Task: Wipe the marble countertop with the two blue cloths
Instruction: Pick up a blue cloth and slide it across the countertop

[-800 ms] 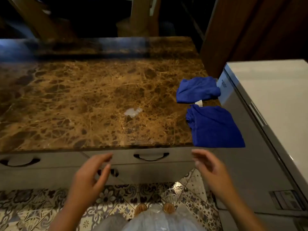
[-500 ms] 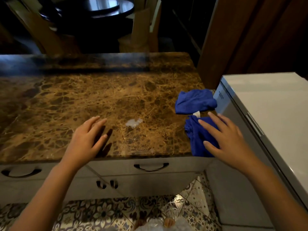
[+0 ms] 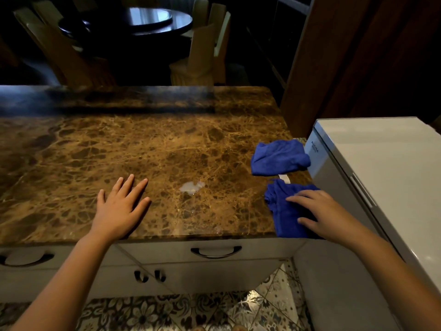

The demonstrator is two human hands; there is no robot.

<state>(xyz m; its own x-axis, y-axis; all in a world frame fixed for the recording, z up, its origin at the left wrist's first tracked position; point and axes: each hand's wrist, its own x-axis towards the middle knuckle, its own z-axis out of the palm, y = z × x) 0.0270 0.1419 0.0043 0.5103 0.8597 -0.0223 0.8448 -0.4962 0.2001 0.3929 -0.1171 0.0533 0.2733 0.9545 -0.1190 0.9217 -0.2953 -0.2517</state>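
The brown marble countertop (image 3: 167, 149) fills the middle of the head view. Two blue cloths lie at its right end: the far cloth (image 3: 279, 157) is bunched near the appliance, and the near cloth (image 3: 282, 211) sits at the front right corner. My right hand (image 3: 322, 213) rests flat on the near cloth with fingers spread, covering its right part, not gripping it. My left hand (image 3: 121, 206) lies flat on the bare marble near the front edge, fingers apart, holding nothing. A small white smear (image 3: 191, 187) marks the marble between my hands.
A white appliance (image 3: 381, 175) stands against the counter's right end. White drawers with dark handles (image 3: 216, 252) sit under the counter. Behind the counter are wooden chairs (image 3: 202, 56) and a dark round table (image 3: 152, 20). Patterned floor tiles (image 3: 191, 311) lie below.
Both hands have come up from below the counter edge. The left hand has settled flat on the marble and the right hand has landed on the near cloth. The view has tilted upward.
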